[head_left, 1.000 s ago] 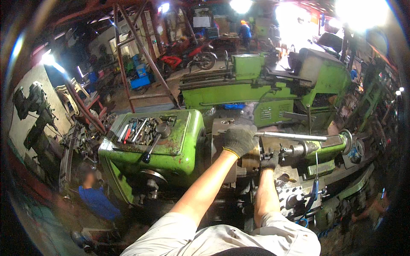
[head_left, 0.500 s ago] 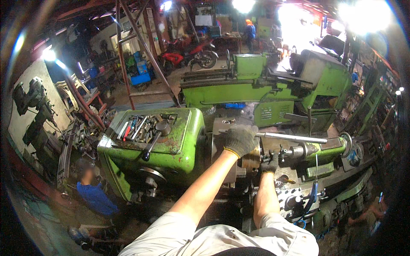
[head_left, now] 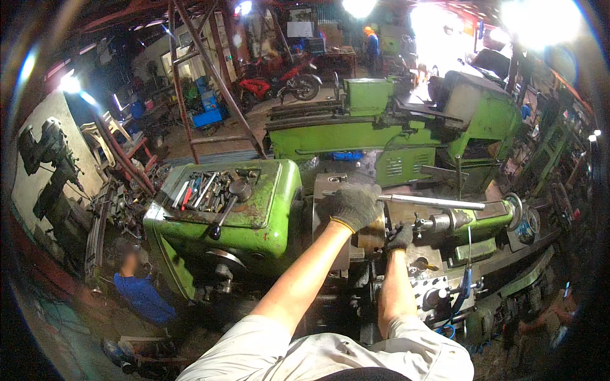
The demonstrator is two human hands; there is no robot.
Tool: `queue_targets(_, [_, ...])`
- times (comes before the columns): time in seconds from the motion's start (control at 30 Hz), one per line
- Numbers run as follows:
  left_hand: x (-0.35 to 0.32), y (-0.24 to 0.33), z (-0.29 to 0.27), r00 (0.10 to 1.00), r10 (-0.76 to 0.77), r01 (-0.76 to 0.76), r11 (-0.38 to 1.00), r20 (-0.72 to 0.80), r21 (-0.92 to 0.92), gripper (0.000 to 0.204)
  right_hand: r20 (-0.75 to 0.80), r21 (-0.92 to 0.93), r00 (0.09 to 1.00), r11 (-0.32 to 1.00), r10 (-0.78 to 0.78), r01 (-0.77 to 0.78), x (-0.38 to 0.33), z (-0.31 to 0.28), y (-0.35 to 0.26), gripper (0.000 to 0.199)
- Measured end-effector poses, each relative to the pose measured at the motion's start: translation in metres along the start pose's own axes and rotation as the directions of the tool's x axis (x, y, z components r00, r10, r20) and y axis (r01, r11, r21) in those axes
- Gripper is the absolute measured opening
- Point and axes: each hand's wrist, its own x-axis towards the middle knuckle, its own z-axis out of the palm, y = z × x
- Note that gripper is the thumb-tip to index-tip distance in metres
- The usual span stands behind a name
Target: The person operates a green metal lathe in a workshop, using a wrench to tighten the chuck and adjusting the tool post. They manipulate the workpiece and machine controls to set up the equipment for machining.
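My left hand (head_left: 356, 206), in a dark knit glove with a yellow cuff edge, is closed over a long metal bar (head_left: 438, 202) above the lathe chuck (head_left: 324, 222). One end of the bar shows just left of the hand; the rest reaches right toward the green tailstock (head_left: 486, 219). Lower and to the right, my right hand (head_left: 400, 237), also gloved, is at the right side of the chuck area, left of the tailstock's drill chuck (head_left: 419, 223). Its fingers look bent in; what they hold is hidden.
Loose tools (head_left: 197, 189) and a lever lie on the green headstock (head_left: 273, 209). The carriage (head_left: 435, 295) sits below my right hand. Behind stands a second green lathe (head_left: 330, 136). A person in blue (head_left: 143, 295) is low at the left; a red motorcycle (head_left: 279, 82) is farther back.
Both hands stay in nearly the same places, the left still on the bar. The right hand has shifted slightly left and up. The whole view has moved a little.
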Motion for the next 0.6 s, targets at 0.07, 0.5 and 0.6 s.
queue_targets(0.07, [-0.033,-0.043,-0.01,0.991,-0.117,0.108,0.987,0.07,0.117,0.031,0.335,-0.504,0.941,0.833,-0.056,0.229,-0.092,0.048,-0.072,0.014])
queue_targets(0.5, [-0.014,-0.022,-0.002,0.998,0.013,-0.011,0.999,-0.059,0.033,0.025,0.166,-0.448,0.982,0.879,-0.095,0.161,-0.062,0.016,-0.079,0.026])
queue_targets(0.6, [-0.023,-0.033,0.002,0.998,-0.01,0.013,0.998,-0.061,0.059,0.024,0.102,0.632,0.869,0.644,0.483,-0.432,-0.083,0.036,-0.112,0.022])
